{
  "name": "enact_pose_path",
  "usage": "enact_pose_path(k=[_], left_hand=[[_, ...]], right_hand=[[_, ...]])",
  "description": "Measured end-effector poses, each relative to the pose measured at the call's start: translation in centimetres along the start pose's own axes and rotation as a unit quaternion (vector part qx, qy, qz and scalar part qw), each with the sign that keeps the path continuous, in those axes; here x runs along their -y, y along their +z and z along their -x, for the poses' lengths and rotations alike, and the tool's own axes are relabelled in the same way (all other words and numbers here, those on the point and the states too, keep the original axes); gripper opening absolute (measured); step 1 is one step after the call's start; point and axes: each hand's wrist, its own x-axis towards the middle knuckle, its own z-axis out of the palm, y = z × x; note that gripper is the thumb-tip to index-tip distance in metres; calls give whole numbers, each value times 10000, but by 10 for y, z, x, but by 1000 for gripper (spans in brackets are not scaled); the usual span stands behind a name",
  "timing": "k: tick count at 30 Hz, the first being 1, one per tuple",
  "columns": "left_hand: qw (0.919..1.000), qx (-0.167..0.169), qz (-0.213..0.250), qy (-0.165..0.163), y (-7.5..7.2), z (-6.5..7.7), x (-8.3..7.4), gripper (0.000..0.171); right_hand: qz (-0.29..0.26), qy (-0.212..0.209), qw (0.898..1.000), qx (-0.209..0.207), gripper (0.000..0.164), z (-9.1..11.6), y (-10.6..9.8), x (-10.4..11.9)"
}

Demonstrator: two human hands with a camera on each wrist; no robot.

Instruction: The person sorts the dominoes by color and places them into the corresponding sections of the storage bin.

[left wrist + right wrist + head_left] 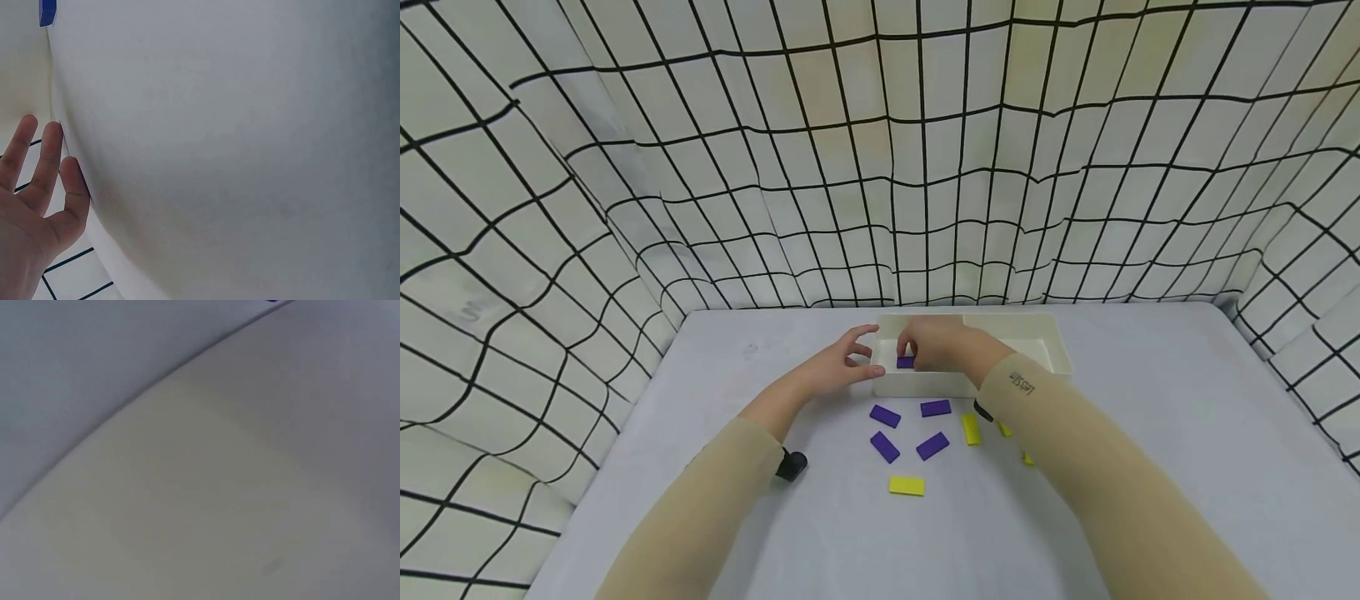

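A cream-white rectangular tray [917,385] stands at the far side of the table. Over its left half, my right hand [942,343] bends down and pinches a small purple block [905,363] inside the walls. My left hand [833,367] is at the tray's left end, its thumb at the front corner and its fingers loosely spread. In the left wrist view that hand [37,212] shows relaxed fingers. Several purple blocks [932,446] lie on the table in front of the tray. The right wrist view holds mostly the pale tray wall [187,475]; the right hand is outside it.
Yellow blocks lie nearer me, one [907,486] at the front and another [971,429] beside the right forearm, which partly covers others. White walls with black netting [925,167] enclose the white table [820,533] at the back and sides.
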Motion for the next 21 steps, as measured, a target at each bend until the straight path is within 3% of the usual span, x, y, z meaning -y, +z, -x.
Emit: enact_pose_path(k=[8,16,21], left_hand=[[10000,-38,-29,15,1,-2,2,81],[10000,-3,-9,-2,2,-1,2,81],[10000,-13,-15,6,1,-2,2,81]], right_hand=[[145,-46,9998,-82,31,-1,2,0],[-184,163,9997,-2,34,-4,3,-2],[-34,7,10000,-72,29,-2,-4,-2]])
